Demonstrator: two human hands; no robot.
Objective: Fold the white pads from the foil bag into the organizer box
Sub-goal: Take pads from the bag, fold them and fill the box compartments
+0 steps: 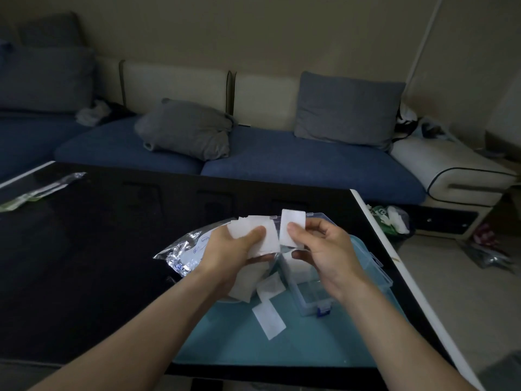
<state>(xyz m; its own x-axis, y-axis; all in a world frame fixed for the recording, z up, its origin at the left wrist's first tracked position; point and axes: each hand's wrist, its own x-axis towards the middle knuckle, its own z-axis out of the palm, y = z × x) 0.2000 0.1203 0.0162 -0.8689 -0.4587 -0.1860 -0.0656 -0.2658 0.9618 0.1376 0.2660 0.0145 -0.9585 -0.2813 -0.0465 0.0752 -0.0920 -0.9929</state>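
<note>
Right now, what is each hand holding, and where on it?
The left hand grips a stack of pads, thumb on top near its middle. The right hand pinches a single pad by its lower half.

— What sort of place is this?
— A home living room: a blue-cushioned sofa (282, 162) with grey pillows (186, 128) lines a plain wall.
— Anything else?
— A glossy black coffee table (98, 249) stands before it, with bags (392, 220) lying on the floor alongside.

organizer box (338, 280) part-hidden behind right hand (324, 249), foil bag (186, 252) print unreadable — blurred
</note>
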